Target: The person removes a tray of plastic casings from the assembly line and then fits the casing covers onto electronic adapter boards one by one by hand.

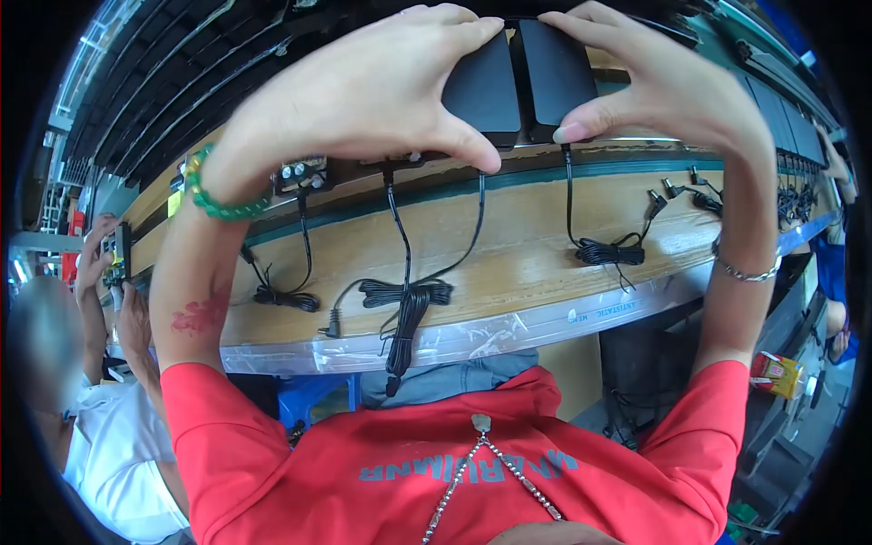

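My left hand point(391, 86) grips a black power adapter point(486, 86) by its ends, thumb at the near edge and fingers at the far edge. My right hand point(658, 77) holds a second black power adapter point(556, 73) the same way, thumb on its near corner. The two adapters lie side by side with a narrow gap between them. From each runs a thin black cord, tied in a bundle: one cord bundle point(610, 252) lies on the right, another point(409, 295) hangs over the bench edge. My fingertips at the far side are partly hidden.
An exposed circuit board point(302, 175) with a cord lies beside my left wrist. The wooden bench point(518, 222) has a taped front edge point(509, 334). More cord plugs point(672, 188) and adapters point(777, 113) lie at right. Another person's hands point(95, 259) hold a part at left.
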Demonstrator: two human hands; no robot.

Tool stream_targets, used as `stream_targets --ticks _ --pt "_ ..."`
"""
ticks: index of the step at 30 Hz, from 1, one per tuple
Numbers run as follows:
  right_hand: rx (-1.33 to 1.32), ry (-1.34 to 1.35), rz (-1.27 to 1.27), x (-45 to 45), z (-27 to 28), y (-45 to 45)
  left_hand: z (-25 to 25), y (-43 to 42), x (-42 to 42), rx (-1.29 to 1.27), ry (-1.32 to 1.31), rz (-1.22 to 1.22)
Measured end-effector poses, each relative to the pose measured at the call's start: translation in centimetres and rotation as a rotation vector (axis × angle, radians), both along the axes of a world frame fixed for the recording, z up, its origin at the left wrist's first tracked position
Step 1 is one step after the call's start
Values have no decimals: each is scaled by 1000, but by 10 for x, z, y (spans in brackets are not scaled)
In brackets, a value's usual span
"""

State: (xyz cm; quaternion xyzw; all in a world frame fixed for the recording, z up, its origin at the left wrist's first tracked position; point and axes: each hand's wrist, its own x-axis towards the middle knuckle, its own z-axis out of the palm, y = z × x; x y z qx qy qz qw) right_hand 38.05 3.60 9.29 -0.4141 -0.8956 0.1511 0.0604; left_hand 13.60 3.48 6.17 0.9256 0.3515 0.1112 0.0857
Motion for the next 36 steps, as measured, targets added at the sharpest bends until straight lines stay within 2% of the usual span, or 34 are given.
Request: stream_targets --ticks 2,4,7,11,14,16,20,25,29,33,36 --pt "41 -149 0 -7 16 4 4 14 0 -131 11 16" --pt "86 -338 61 -13 30 15 20 8 12 -144 -16 -40" --pt "236 -453 116 -21 27 8 42 -15 20 -213 97 164" --pt "99 -461 105 -23 30 23 41 -8 20 -133 128 136" --pt "91 -411 181 -19 28 29 54 -10 29 -278 293 146" --pt "74 -389 221 -16 27 35 46 -6 28 -253 290 128" --pt "68 -365 246 -14 19 42 22 4 22 -87 204 77" --pt "70 -285 238 -2 3 59 11 13 18 3 165 78" --pt "174 -49 254 21 -25 62 -3 11 24 128 42 21" --pt "-30 54 200 11 -22 50 -5 8 20 -10 62 122" --pt "-55 -59 148 11 -13 47 1 3 13 10 -55 125"
